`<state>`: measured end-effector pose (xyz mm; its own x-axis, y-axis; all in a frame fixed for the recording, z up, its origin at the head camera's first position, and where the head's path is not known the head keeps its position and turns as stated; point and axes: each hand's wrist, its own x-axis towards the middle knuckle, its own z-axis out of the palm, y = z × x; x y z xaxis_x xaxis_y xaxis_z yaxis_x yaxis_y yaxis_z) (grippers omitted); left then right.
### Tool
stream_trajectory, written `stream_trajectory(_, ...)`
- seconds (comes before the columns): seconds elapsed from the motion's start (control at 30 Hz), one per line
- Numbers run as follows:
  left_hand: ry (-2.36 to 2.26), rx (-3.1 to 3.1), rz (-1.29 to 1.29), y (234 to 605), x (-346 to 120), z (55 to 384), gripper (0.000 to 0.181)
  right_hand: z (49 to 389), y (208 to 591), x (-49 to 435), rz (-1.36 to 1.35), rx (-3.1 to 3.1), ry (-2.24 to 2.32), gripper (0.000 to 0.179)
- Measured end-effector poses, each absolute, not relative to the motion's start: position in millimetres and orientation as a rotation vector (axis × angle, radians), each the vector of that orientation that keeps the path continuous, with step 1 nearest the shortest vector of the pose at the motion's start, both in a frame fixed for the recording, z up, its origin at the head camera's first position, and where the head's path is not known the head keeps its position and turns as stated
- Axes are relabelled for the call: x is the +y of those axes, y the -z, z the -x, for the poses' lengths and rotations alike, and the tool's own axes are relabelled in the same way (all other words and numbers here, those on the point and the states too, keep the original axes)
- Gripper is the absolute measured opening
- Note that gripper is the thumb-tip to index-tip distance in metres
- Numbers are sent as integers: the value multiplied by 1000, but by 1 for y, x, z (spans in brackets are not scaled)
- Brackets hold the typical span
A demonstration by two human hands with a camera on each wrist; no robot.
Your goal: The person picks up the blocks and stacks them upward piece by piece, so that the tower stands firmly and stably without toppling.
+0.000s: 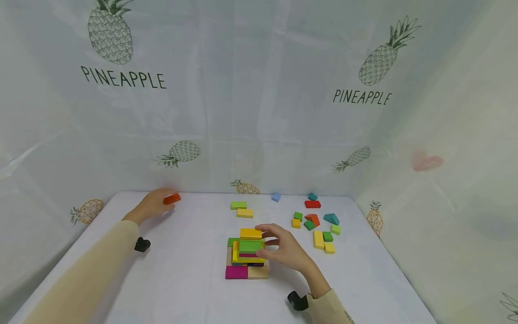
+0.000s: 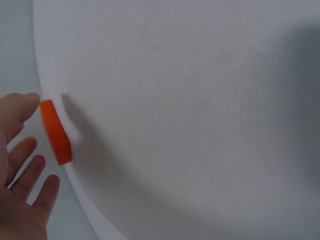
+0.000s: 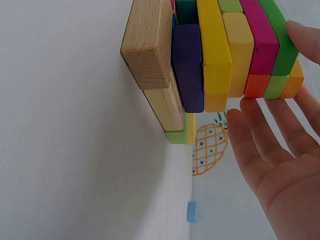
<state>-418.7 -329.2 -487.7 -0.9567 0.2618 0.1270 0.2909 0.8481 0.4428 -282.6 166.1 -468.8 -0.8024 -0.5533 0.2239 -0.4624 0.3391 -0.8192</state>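
At the table's far left corner, my left hand (image 1: 153,204) holds an orange block (image 1: 171,198) between thumb and fingers. In the left wrist view the block (image 2: 56,132) lies by the thumb tip, and the other fingers spread loosely. My right hand (image 1: 285,248) is at the right side of a stack of coloured blocks (image 1: 250,246). Its thumb is at a green block (image 3: 281,40) near the top, and its fingertips reach the small blocks behind. A yellow block (image 1: 251,233) tops the stack. Wooden and magenta blocks (image 1: 236,272) form the base.
Loose blocks lie at the right, among them a red block (image 1: 312,204), a teal triangle (image 1: 331,219) and a yellow block (image 1: 318,240). Behind the stack are a light green block (image 1: 238,205) and another yellow one (image 1: 244,213). A pineapple-print curtain (image 1: 259,112) stands behind the table.
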Motion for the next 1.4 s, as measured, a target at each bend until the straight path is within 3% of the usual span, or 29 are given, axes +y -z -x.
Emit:
stream_trajectory(0.33, 696, -2991, 428, 494, -331, 420, 62, 282, 468, 166, 932, 2485, 1477, 64)
stream_trajectory(0.93, 616, -2953, 598, 485, -312, 398, 35, 283, 469, 166, 922, 2496, 1471, 63)
stream_trajectory(1.4, 710, -2809, 778, 464, -250, 359, 30, 283, 470, 166, 917, 2484, 1482, 62)
